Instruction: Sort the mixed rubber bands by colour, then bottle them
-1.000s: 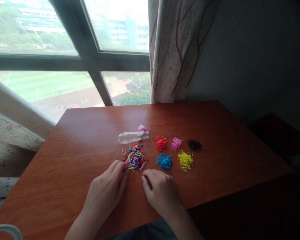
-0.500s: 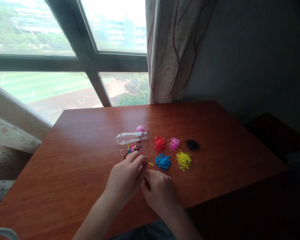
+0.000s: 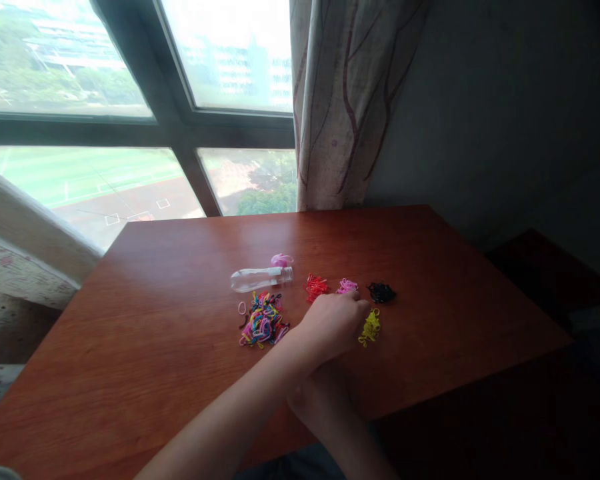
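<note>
My left hand (image 3: pixel 336 323) reaches across to the right, fingers curled together, with its fingertips at the yellow rubber band pile (image 3: pixel 371 327). It covers the blue pile. Whether a band sits in the fingers is hidden. My right hand (image 3: pixel 327 395) rests on the wooden table (image 3: pixel 180 267) under my left forearm, and its fingers do not show. A mixed pile of coloured bands (image 3: pixel 263 320) lies left of my left hand. Red (image 3: pixel 314 287), pink (image 3: pixel 347 287) and black (image 3: pixel 381 292) piles lie in a row behind it.
A clear plastic bottle (image 3: pixel 260 279) lies on its side behind the mixed pile, with its pink cap (image 3: pixel 281 260) beside the neck. One loose pink band (image 3: pixel 242 308) lies left of the pile. A window and a curtain (image 3: pixel 345 100) stand behind the table.
My left hand went from the mixed pile, where it pinched a yellow band, rightward over my right hand to the yellow pile. My right hand stayed in place.
</note>
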